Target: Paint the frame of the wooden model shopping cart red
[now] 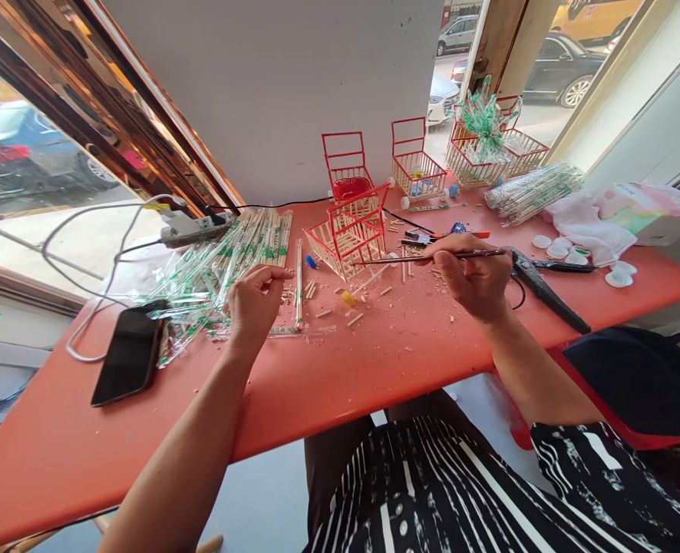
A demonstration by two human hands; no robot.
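Note:
My right hand (478,276) is closed around a slim, dark paintbrush (412,259), pointing left with its tip at the lower side of a small model cart (348,238). The cart is made of pale wooden sticks with red rims and a red handle, and it stands tilted on the table. My left hand (256,299) is raised over the table to the left of the cart, thumb and fingers pinched together. Whether a small piece sits in that pinch I cannot make out. Beside it lie wrapped chopsticks (268,234) and a single wrapped pair (299,284).
On the red table (328,384) lie wood scraps, a phone (127,353), a power strip (196,230), a black-handled tool (552,296), pliers (417,240) and white discs (619,274). More carts (420,173) stand behind, near a chopstick bundle (533,192).

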